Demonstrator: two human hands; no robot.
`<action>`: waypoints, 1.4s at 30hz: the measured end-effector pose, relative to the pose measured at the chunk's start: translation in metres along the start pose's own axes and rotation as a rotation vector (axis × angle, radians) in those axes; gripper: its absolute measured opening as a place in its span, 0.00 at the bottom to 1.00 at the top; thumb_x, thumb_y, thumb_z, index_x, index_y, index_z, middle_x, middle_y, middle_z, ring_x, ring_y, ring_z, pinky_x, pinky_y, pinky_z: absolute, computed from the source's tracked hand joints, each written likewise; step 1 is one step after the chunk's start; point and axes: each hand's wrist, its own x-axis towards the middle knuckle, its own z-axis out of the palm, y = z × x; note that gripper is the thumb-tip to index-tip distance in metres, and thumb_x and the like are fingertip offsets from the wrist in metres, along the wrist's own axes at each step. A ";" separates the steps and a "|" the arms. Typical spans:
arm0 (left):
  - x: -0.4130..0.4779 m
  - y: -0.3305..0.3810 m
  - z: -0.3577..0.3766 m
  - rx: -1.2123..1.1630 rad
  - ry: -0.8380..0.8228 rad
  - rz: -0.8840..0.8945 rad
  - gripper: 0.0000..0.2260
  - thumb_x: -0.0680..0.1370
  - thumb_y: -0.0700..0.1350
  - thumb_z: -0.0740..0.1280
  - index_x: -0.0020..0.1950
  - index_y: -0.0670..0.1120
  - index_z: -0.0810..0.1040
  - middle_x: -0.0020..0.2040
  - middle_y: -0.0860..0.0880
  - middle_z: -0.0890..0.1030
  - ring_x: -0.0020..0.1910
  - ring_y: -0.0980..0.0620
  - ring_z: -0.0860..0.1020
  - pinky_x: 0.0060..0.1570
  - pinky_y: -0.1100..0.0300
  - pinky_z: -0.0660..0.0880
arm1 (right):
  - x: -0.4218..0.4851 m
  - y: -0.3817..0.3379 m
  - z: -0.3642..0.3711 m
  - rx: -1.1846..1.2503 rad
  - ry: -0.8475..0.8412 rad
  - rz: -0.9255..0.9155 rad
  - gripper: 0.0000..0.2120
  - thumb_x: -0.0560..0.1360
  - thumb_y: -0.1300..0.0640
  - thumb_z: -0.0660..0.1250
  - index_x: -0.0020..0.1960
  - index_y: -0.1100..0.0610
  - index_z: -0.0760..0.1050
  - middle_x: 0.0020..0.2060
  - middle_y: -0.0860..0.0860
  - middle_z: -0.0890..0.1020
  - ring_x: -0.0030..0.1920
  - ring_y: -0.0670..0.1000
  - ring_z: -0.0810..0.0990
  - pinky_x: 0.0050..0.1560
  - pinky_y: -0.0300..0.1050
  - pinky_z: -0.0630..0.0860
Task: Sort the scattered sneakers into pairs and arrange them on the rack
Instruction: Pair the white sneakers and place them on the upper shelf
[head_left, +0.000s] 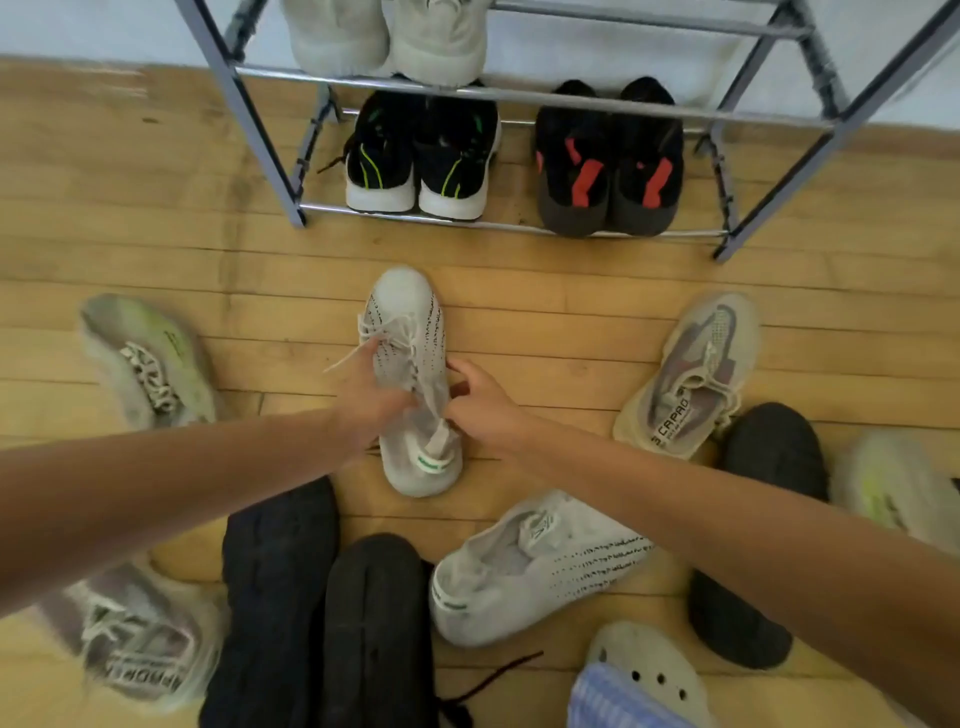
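A white knit sneaker (408, 306) with black dashes and a green heel tab stands on the wooden floor, toe toward the metal rack (249, 124). My left hand (371, 400) grips its laced tongue area from the left. My right hand (480, 402) pinches the collar on the right side. Its matching white sneaker (540, 566) lies on its side just below my right arm. On the rack's bottom tier sit a black pair with green stripes (421, 156) and a black pair with red patches (610, 166). A pale pair (389, 36) rests on the tier above.
Loose shoes ring my arms: a grey-green sneaker (150, 364) at left, a beige "CAPAO" sneaker (691, 374) at right, its mate (135, 639) bottom left, dark shoes (322, 608) below, another dark shoe (758, 535) right, a white clog (649, 670).
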 end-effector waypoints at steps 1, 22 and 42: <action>0.001 0.000 -0.004 -0.026 -0.056 -0.006 0.39 0.71 0.31 0.67 0.76 0.54 0.54 0.67 0.39 0.71 0.62 0.36 0.73 0.60 0.40 0.73 | 0.001 -0.001 -0.004 -0.002 0.011 -0.013 0.27 0.76 0.67 0.63 0.72 0.55 0.63 0.55 0.51 0.77 0.47 0.48 0.77 0.34 0.31 0.73; 0.003 0.004 -0.002 0.450 -0.642 0.353 0.39 0.69 0.35 0.70 0.65 0.70 0.59 0.65 0.51 0.64 0.54 0.55 0.73 0.52 0.60 0.75 | -0.150 0.063 -0.035 -0.039 0.421 0.109 0.17 0.74 0.68 0.62 0.53 0.47 0.74 0.40 0.57 0.78 0.38 0.56 0.80 0.43 0.55 0.79; 0.005 -0.001 0.002 0.515 -0.660 0.365 0.41 0.71 0.36 0.70 0.73 0.65 0.54 0.61 0.50 0.63 0.52 0.58 0.71 0.44 0.68 0.74 | -0.157 0.109 0.022 0.450 0.582 0.187 0.40 0.67 0.73 0.70 0.70 0.43 0.62 0.62 0.48 0.72 0.57 0.47 0.75 0.60 0.45 0.74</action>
